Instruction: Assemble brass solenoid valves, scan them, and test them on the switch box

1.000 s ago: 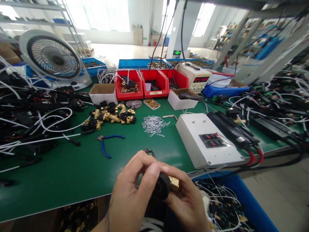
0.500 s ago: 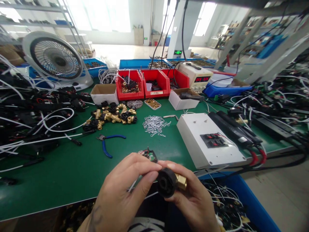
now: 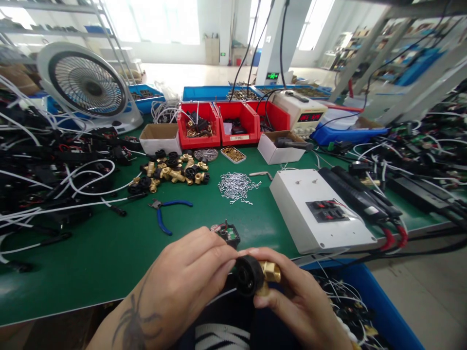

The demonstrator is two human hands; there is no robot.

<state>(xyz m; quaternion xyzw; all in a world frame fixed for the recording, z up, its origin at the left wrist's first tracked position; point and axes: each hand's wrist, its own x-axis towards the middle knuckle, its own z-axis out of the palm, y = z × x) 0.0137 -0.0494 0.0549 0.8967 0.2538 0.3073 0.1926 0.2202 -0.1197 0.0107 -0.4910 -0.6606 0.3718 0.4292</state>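
My right hand [image 3: 295, 301] is closed around a brass valve [image 3: 270, 273] with a round black plastic cap [image 3: 248, 275] at its left end. The cap's open, ribbed face points towards me. My left hand [image 3: 197, 277] has its thumb and fingers pressed together at the cap's left edge; whatever is between the fingertips is hidden. Just beyond my left knuckles, a small black housing with a green circuit board [image 3: 230, 235] lies on the green table [image 3: 197, 216]. Farther off is a loose pile of silver spring clips [image 3: 237, 187].
Blue-handled cutters [image 3: 164, 214] and brass valves with black caps [image 3: 171, 172] lie left. A white switch box [image 3: 317, 214] stands right. Red bins [image 3: 239, 124], a small tray of brass parts [image 3: 233, 154] and a fan [image 3: 89, 87] are farther back. A blue crate [image 3: 383, 301] sits below the table edge.
My left hand has turned, bringing the tattooed wrist into view, and its fingers have drawn together at the cap. The valve has tilted slightly in my right hand. The camera view has shifted a little.
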